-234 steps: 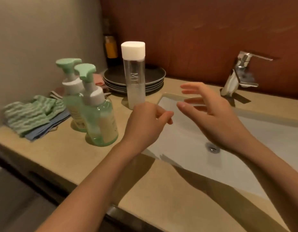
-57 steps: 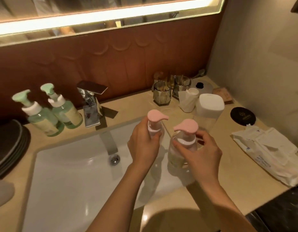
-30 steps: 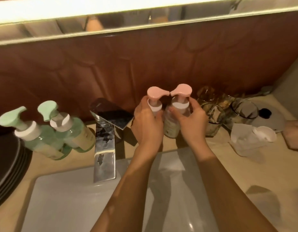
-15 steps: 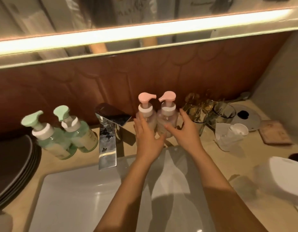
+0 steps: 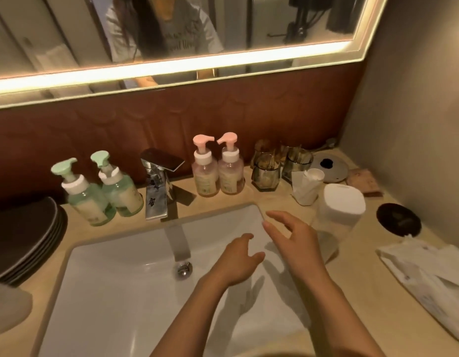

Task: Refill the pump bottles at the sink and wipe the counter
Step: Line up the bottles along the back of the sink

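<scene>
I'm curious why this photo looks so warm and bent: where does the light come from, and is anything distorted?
Head view: the glowing warm strip along the mirror lights everything; the left hand and right hand throw shadows into the white ceramic sink; the shiny chrome faucet shows glare; the wide lens bows the strip.

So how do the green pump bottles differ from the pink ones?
The green pump bottles have mint heads and green-tinted bodies; the pink pump bottles have pink heads and pale pinkish bodies. The green pair stands left of the faucet by the stacked plates; the pink pair right of it by the glass tumblers. Both have white collars and stand untouched.
</scene>
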